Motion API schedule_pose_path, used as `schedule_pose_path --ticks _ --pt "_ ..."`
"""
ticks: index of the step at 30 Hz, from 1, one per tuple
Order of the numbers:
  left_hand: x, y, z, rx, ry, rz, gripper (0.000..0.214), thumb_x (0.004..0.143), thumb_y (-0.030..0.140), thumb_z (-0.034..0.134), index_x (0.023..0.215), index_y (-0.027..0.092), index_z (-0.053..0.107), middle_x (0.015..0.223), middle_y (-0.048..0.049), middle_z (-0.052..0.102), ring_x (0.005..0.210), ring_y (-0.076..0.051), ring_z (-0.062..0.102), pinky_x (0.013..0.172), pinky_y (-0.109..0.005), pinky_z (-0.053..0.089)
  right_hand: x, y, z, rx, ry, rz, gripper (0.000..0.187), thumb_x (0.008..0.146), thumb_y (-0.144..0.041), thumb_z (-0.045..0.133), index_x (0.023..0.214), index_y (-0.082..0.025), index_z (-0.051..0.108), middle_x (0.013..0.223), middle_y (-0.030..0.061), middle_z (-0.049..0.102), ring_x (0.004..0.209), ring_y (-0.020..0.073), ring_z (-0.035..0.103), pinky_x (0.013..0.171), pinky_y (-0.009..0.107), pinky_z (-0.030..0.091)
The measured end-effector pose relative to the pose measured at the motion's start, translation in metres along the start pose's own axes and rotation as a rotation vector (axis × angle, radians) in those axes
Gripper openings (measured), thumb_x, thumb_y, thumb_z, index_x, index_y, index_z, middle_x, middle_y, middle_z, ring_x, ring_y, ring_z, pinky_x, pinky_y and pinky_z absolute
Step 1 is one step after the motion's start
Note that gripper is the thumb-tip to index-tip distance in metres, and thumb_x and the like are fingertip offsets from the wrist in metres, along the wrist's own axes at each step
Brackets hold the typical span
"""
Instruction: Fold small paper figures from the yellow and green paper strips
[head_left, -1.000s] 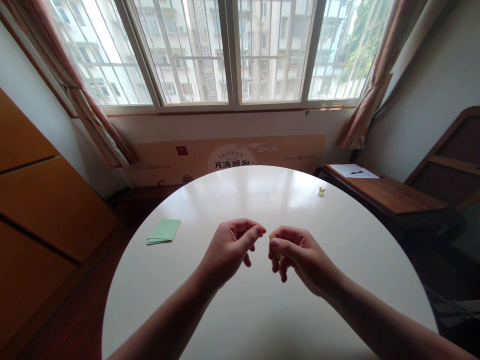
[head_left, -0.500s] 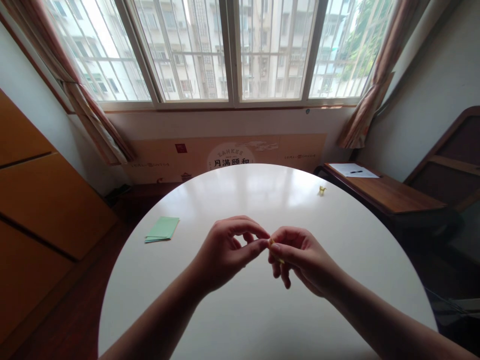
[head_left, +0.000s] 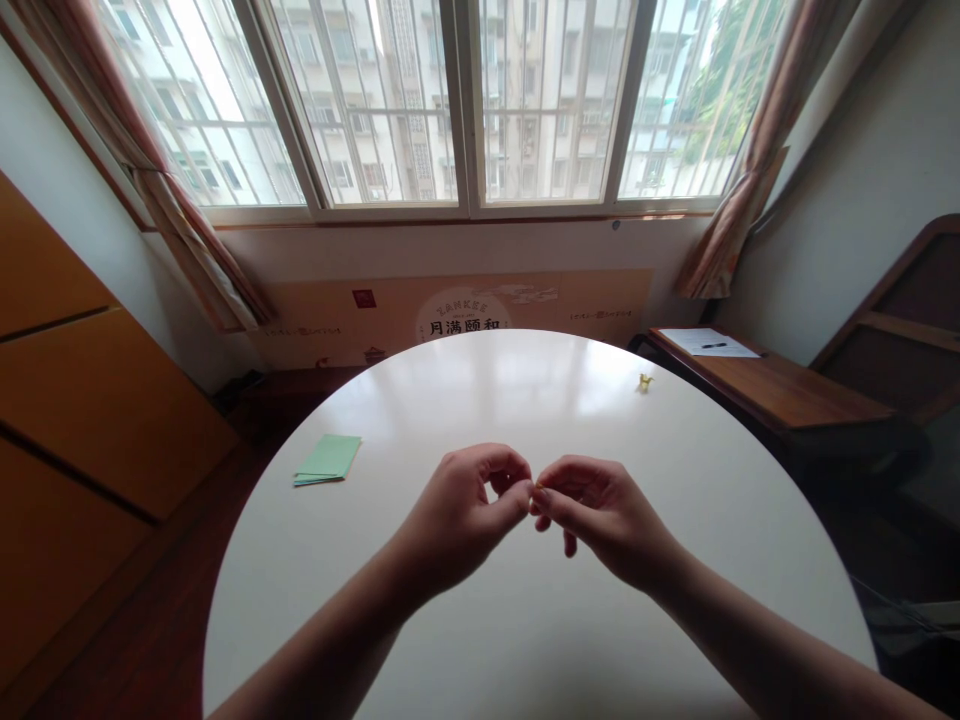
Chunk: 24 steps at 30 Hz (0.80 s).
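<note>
Above the middle of a round white table, my left hand and my right hand meet fingertip to fingertip. Both are pinched on a tiny yellow folded paper piece, of which only a sliver shows between the fingers. A small yellow folded paper figure stands on the table's far right. A short stack of green paper sheets lies near the left edge.
A wooden side desk with a white sheet and a pen stands to the right. A printed cardboard panel leans under the window. An orange cabinet fills the left side.
My left hand has moved in from a small gap to touch my right hand's fingertips. The yellow piece, which showed more before, is now almost hidden by the pinching fingers.
</note>
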<state>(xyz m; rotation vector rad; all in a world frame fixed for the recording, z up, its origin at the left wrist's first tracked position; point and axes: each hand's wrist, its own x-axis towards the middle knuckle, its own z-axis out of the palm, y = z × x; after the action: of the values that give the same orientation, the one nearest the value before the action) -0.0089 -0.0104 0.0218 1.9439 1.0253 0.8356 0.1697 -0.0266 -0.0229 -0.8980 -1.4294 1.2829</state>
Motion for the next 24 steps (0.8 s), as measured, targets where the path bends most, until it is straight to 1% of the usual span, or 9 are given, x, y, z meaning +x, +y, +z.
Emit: schedule_pose_path --ticks 2,4,6,8,10,13,15,20,24 --pt "0.002 -0.002 -0.003 -0.093 -0.038 -0.076 0.014 0.086 0.025 0.06 0.08 0.014 0.066 0.07 -0.0014 0.063 0.057 -0.011 0.054 0.041 -0.017 0.046 0.001 -0.001 -0.002 0.019 -0.028 0.032 0.025 0.084 -0.04 0.073 0.085 -0.015 0.071 0.077 0.0067 0.07 0.066 0.0178 0.067 0.04 0.019 0.048" --pt "0.005 -0.004 -0.006 -0.189 -0.037 -0.126 0.017 0.085 0.03 0.064 0.081 0.013 0.067 0.069 -0.0013 0.061 0.058 -0.012 0.054 0.039 -0.017 0.046 0.003 -0.001 -0.004 0.061 -0.032 0.061 0.027 0.084 -0.042 0.073 0.087 -0.015 0.071 0.078 0.0064 0.07 0.065 0.0175 0.066 0.039 0.019 0.048" --pt "0.007 -0.006 -0.01 -0.264 -0.009 -0.144 0.02 0.084 0.032 0.066 0.081 0.013 0.068 0.066 -0.0005 0.059 0.057 -0.011 0.053 0.038 -0.016 0.045 0.004 -0.002 -0.005 0.12 -0.018 0.094 0.027 0.082 -0.042 0.075 0.085 -0.015 0.07 0.078 0.0057 0.069 0.065 0.0169 0.066 0.038 0.018 0.047" --pt "0.008 -0.007 -0.012 -0.294 0.02 -0.133 0.021 0.085 0.034 0.066 0.084 0.013 0.07 0.064 0.0002 0.057 0.056 -0.011 0.053 0.037 -0.016 0.045 0.005 -0.003 -0.004 0.207 -0.002 0.142 0.026 0.081 -0.04 0.076 0.08 -0.016 0.067 0.075 0.0041 0.067 0.061 0.0151 0.064 0.036 0.017 0.045" --pt "0.008 -0.007 -0.013 -0.264 0.057 -0.084 0.022 0.085 0.035 0.067 0.088 0.013 0.071 0.065 -0.0008 0.059 0.058 -0.012 0.054 0.037 -0.017 0.047 0.005 -0.004 -0.002 0.318 0.01 0.197 0.025 0.079 -0.037 0.077 0.075 -0.016 0.064 0.071 0.0018 0.064 0.056 0.0125 0.059 0.034 0.015 0.042" --pt "0.007 -0.007 -0.011 -0.143 0.139 0.059 0.017 0.083 0.029 0.071 0.089 0.014 0.073 0.08 -0.0055 0.066 0.065 -0.014 0.059 0.039 -0.017 0.048 0.005 -0.004 0.0 0.47 0.002 0.265 0.024 0.078 -0.033 0.078 0.072 -0.017 0.061 0.068 -0.0005 0.059 0.053 0.0104 0.053 0.032 0.014 0.038" --pt "0.005 -0.006 -0.009 -0.077 0.166 0.14 0.012 0.082 0.024 0.071 0.089 0.015 0.074 0.088 -0.0071 0.068 0.068 -0.014 0.061 0.041 -0.017 0.047 0.003 -0.004 0.001 0.534 -0.022 0.299 0.023 0.078 -0.031 0.077 0.072 -0.017 0.06 0.067 -0.001 0.058 0.053 0.0101 0.052 0.032 0.014 0.038" --pt "0.005 -0.006 -0.006 -0.027 0.18 0.231 0.008 0.082 0.016 0.069 0.089 0.015 0.074 0.087 -0.0065 0.069 0.066 -0.012 0.062 0.044 -0.017 0.048 0.002 -0.002 0.001 0.572 -0.081 0.338 0.021 0.08 -0.03 0.075 0.073 -0.017 0.06 0.063 -0.0014 0.058 0.051 0.0098 0.05 0.032 0.014 0.039" --pt "0.005 -0.005 -0.007 0.029 0.175 0.295 0.008 0.083 0.013 0.068 0.085 0.017 0.075 0.086 -0.0064 0.069 0.066 -0.012 0.063 0.046 -0.017 0.046 0.003 -0.003 0.002 0.548 -0.09 0.333 0.022 0.079 -0.03 0.077 0.074 -0.016 0.06 0.062 -0.0011 0.059 0.051 0.0099 0.05 0.033 0.014 0.04"
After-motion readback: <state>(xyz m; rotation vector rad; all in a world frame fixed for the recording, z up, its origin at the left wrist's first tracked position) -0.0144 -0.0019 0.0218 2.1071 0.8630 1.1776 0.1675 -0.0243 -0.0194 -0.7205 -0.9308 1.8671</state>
